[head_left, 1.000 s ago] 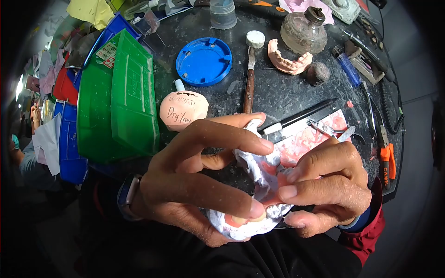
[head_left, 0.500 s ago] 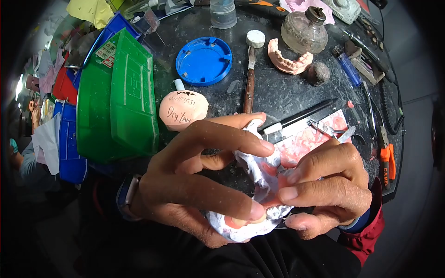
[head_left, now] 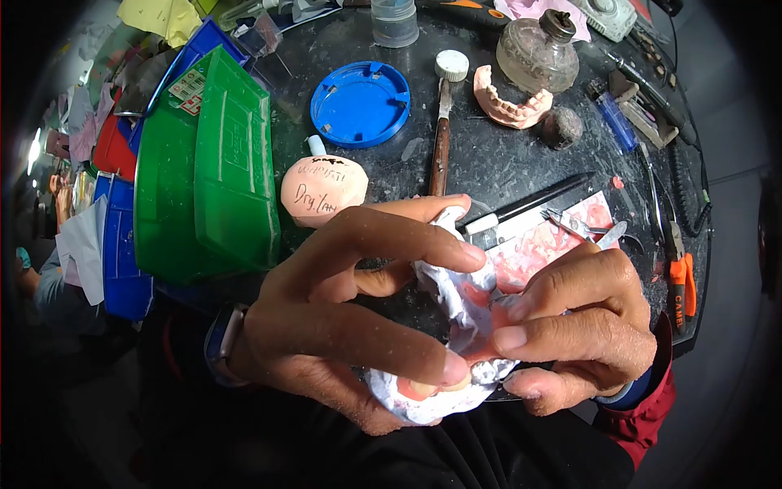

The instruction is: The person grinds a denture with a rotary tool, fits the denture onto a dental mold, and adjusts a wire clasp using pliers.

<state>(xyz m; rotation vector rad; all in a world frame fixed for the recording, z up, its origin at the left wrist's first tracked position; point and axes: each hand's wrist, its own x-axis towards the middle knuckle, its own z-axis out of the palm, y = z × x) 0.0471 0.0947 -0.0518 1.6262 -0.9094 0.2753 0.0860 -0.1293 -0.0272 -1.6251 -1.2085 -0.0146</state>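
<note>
Between my two hands is a white plaster dental cast (head_left: 466, 404) with pink wax on it and a few cream-coloured teeth (head_left: 417, 389) along its near side. My left hand (head_left: 322, 326) is wrapped round the cast from the left, one fingertip pressing near the teeth and another at the far edge. On the right side, my right hand (head_left: 590, 330) grips the cast with curled fingers, their tips on the pink wax inside the arch. Parts of the cast are hidden under both hands. Beyond it lies a pink-stained white slab (head_left: 533, 251) with metal tools (head_left: 580, 228).
A green bin (head_left: 236, 171) stands at left. Behind my hands are a pink plaster block with writing (head_left: 324, 191), a blue lid (head_left: 360, 104), a wooden-handled knife (head_left: 440, 151), a pink tooth model (head_left: 509, 110) and a glass burner (head_left: 538, 57). Orange-handled pliers (head_left: 681, 281) lie at right.
Both hands stay on the dental cast in nearly the same grip. The right fingertips have shifted very slightly, and the whole view has moved a little.
</note>
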